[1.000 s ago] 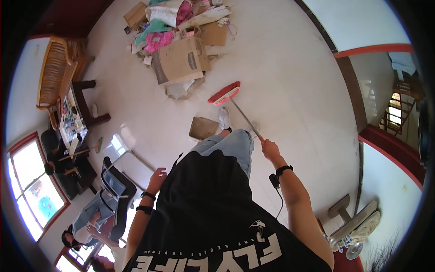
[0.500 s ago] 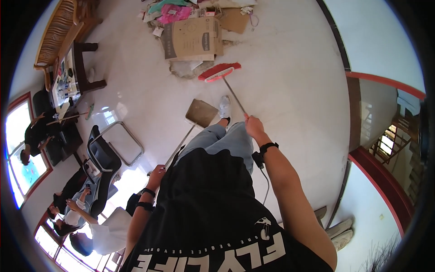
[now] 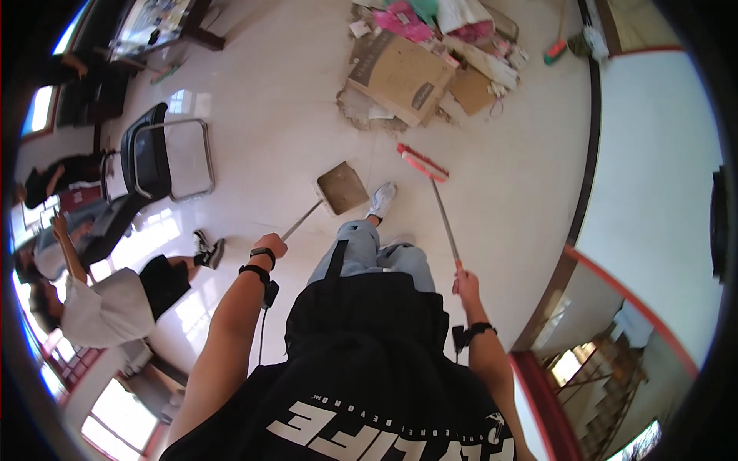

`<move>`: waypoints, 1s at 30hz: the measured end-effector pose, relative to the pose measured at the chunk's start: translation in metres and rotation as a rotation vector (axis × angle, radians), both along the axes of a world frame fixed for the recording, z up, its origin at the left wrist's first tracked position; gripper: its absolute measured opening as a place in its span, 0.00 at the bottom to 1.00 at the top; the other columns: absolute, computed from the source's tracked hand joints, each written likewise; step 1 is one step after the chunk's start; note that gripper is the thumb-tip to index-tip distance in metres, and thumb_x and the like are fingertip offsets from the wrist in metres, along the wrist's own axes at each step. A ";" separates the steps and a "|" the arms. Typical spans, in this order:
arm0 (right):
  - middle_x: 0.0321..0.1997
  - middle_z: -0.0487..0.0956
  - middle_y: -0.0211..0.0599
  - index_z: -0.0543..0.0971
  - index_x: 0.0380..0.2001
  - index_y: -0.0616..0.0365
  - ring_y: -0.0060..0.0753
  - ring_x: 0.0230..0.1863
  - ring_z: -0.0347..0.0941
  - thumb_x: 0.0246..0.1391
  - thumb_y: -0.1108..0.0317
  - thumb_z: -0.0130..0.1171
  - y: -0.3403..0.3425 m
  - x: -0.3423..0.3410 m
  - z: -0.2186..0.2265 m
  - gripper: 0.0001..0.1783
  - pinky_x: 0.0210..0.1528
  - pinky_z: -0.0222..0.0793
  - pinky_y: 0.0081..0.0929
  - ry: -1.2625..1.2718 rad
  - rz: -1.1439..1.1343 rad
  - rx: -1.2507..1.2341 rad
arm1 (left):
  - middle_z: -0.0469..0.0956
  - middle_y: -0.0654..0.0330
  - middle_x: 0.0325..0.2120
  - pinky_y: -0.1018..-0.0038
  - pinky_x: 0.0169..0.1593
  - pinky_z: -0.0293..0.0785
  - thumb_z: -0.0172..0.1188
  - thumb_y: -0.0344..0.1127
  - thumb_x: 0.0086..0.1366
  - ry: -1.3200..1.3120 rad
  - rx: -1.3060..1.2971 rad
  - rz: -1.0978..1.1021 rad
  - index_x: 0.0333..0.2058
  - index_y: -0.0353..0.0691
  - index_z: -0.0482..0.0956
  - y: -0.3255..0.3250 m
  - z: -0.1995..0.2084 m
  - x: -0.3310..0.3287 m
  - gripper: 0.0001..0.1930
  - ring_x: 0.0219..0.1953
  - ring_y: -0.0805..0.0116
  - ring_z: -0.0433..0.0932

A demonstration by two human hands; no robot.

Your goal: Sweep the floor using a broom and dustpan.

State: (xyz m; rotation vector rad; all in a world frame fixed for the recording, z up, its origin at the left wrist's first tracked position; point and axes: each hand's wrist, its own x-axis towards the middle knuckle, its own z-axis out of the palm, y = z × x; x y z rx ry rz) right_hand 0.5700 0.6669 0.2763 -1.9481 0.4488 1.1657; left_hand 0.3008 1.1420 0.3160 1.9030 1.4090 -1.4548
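My right hand (image 3: 466,284) is closed around the orange grip of a broom; its red-bristled head (image 3: 423,162) is out on the floor ahead of my feet. In my left hand (image 3: 269,245) is the metal handle of a long-handled dustpan (image 3: 342,189). The pan lies just left of my forward shoe, its tray facing up, with no large pieces in it. Beyond both tools lies a heap of rubbish, with a flattened cardboard box (image 3: 406,75) at its near side and a pink plastic bag (image 3: 403,21) behind. The broom head is apart from the heap.
A black chair with a metal frame (image 3: 146,154) stands at the left, with a person in a white top (image 3: 111,307) nearer me and others behind. A glass-topped table (image 3: 150,27) is at the far left. Another broom (image 3: 555,51) leans at the far right, by the wall.
My view has turned left to right, so the heap appears further right. The broom head has come nearer and angled the other way. My left hand and the dustpan have moved forward.
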 end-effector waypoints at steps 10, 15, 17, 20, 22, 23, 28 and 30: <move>0.10 0.59 0.23 0.68 0.22 0.59 0.20 0.10 0.55 0.54 0.50 0.55 -0.023 -0.030 0.041 0.22 0.13 0.52 0.20 0.192 -0.115 -0.068 | 0.78 0.44 0.30 0.63 0.38 0.77 0.44 0.37 0.61 -0.235 0.003 -0.114 0.33 0.32 0.79 -0.061 -0.042 -0.125 0.16 0.34 0.51 0.79; 0.09 0.63 0.27 0.69 0.16 0.58 0.23 0.10 0.61 0.54 0.49 0.55 -0.034 -0.022 0.044 0.24 0.11 0.58 0.24 0.123 0.042 -0.090 | 0.75 0.44 0.18 0.62 0.24 0.75 0.48 0.40 0.61 -0.338 0.096 0.587 0.23 0.28 0.73 -0.106 0.001 -0.179 0.18 0.19 0.53 0.77; 0.09 0.64 0.29 0.69 0.15 0.59 0.24 0.10 0.62 0.54 0.48 0.54 -0.036 -0.014 0.043 0.26 0.12 0.59 0.25 0.105 0.103 -0.103 | 0.73 0.50 0.14 0.66 0.16 0.71 0.48 0.40 0.62 -0.412 0.117 0.798 0.21 0.29 0.71 -0.126 0.005 -0.202 0.18 0.12 0.59 0.73; 0.11 0.69 0.37 0.71 0.15 0.62 0.31 0.13 0.68 0.55 0.45 0.50 -0.046 -0.007 0.030 0.29 0.17 0.65 0.30 0.006 0.269 -0.163 | 0.69 0.57 0.13 0.70 0.11 0.65 0.48 0.39 0.63 -0.471 0.154 1.061 0.21 0.31 0.70 -0.152 0.022 -0.188 0.17 0.10 0.65 0.68; 0.14 0.73 0.42 0.73 0.17 0.64 0.38 0.16 0.72 0.55 0.43 0.47 -0.052 -0.010 0.017 0.32 0.21 0.68 0.35 -0.059 0.381 -0.188 | 0.70 0.57 0.14 0.70 0.11 0.65 0.49 0.38 0.64 -0.467 0.181 1.079 0.22 0.31 0.69 -0.160 0.029 -0.184 0.16 0.10 0.65 0.68; 0.19 0.75 0.49 0.75 0.19 0.66 0.46 0.23 0.74 0.56 0.42 0.44 -0.054 -0.014 0.011 0.33 0.28 0.69 0.39 -0.135 0.485 -0.221 | 0.69 0.57 0.13 0.70 0.11 0.64 0.49 0.38 0.64 -0.486 0.194 1.102 0.23 0.31 0.68 -0.160 0.032 -0.181 0.16 0.10 0.65 0.68; 0.20 0.76 0.53 0.75 0.17 0.65 0.51 0.27 0.75 0.56 0.38 0.41 -0.044 -0.034 -0.003 0.37 0.33 0.69 0.42 -0.363 0.625 -0.204 | 0.66 0.59 0.12 0.70 0.12 0.62 0.47 0.37 0.66 -0.533 0.294 1.103 0.23 0.32 0.66 -0.151 0.044 -0.169 0.15 0.11 0.66 0.67; 0.24 0.76 0.57 0.76 0.20 0.67 0.58 0.33 0.74 0.56 0.39 0.40 -0.041 -0.036 0.000 0.37 0.37 0.68 0.45 -0.356 0.613 -0.182 | 0.65 0.60 0.12 0.71 0.12 0.62 0.47 0.38 0.66 -0.543 0.301 1.109 0.23 0.33 0.66 -0.140 0.049 -0.165 0.15 0.10 0.67 0.66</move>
